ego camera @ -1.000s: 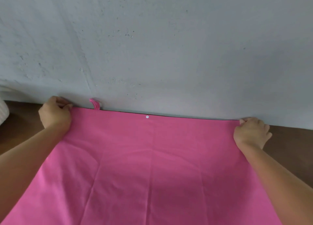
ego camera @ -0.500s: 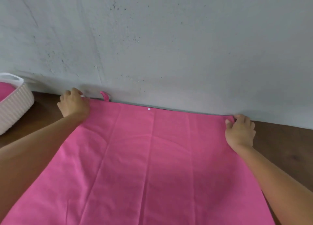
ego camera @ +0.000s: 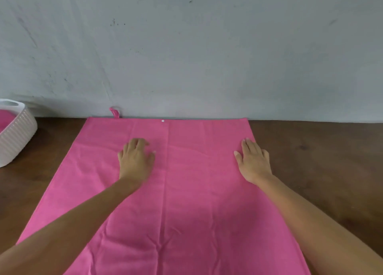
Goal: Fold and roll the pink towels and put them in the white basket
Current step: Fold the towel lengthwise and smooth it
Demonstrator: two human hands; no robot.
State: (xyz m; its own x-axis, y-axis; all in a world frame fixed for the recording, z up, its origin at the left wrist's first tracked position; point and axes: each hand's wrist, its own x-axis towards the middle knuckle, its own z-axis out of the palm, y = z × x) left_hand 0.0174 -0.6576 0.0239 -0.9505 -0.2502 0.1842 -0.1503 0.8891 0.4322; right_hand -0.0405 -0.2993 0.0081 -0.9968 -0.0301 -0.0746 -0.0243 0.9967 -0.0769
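A dark brown wooden worktop [ego camera: 315, 160] runs up to a grey wall. A pink towel [ego camera: 186, 202] lies spread flat on it, its far edge against the wall. A white ribbed basket [ego camera: 17, 133] stands on the worktop at the far left, apart from the towel.

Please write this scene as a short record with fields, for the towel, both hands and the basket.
towel: pink towel spread flat on wooden table, far edge along the wall
hands: left hand flat on towel near its middle; right hand flat over its right edge
basket: white basket far left, something pink inside
stage: not yet rolled
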